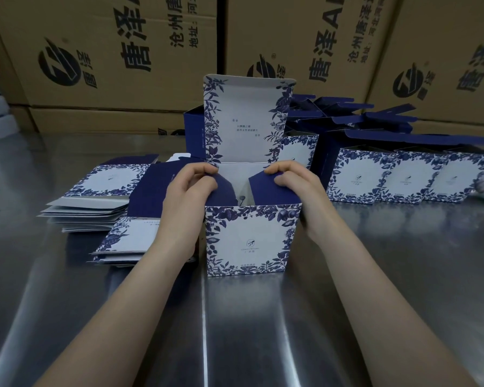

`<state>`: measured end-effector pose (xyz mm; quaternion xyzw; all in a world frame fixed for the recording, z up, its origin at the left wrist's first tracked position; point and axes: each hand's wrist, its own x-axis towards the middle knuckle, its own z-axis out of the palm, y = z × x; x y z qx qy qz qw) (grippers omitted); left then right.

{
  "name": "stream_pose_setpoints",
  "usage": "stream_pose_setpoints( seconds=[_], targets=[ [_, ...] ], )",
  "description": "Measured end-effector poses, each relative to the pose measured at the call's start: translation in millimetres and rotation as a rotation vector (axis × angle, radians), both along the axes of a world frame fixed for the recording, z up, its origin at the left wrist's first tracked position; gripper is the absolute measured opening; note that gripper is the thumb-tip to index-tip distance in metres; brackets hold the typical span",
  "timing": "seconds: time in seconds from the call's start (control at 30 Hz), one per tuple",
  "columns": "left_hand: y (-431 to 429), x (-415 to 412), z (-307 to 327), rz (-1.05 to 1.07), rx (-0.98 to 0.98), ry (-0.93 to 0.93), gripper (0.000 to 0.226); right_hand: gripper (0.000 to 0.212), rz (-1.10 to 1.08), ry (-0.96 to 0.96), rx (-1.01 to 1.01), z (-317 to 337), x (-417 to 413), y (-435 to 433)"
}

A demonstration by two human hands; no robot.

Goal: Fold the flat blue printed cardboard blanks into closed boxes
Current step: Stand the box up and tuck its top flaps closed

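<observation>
Both hands, left hand (192, 185) and right hand (292, 181), pinch the side flaps of the box (250, 238) at frame centre on the bench (375, 275). Light, stiff card; likely best gripped along flap edges.

Left hand (189, 188): bare, no glove, no ring in view.
Right hand (294, 181): bare, no glove, no ring in view.
Fingers (207, 170): slim, nails short and unpainted where they show.
Left forearm (140, 277): uncovered up to the frame's lower edge; no sleeve, watch or bracelet visible.
Right forearm (355, 275): likewise uncovered, wrist plain.
</observation>
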<state>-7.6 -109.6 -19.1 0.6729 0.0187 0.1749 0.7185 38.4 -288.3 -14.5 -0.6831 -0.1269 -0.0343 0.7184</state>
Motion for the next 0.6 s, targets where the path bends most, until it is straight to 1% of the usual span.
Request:
stream_pose_setpoints(
  seconds=[0.17, 0.27, 0.43, 0.53, 0.6],
  targets=[
    [-2, 2, 0, 0.012, -0.003, -0.007, 0.018, 0.020, -0.057, -0.022, 0.018, -1, 1, 3],
    [-1, 3, -3, -0.013, -0.017, -0.020, 0.018, 0.019, -0.047, -0.029, -0.003, -2, 2, 1],
    [2, 2, -6, -0.121, -0.072, -0.026, 0.024, 0.017, 0.123, 0.009, -0.103, -2, 4, -12],
    [2, 2, -5, -0.165, -0.118, -0.018, 0.031, 0.031, 0.241, 0.031, -0.133, -4, 6, -19],
    [1, 2, -5, -0.176, -0.127, -0.020, 0.031, 0.036, 0.299, 0.044, -0.116, -6, 6, -21]
  ],
)
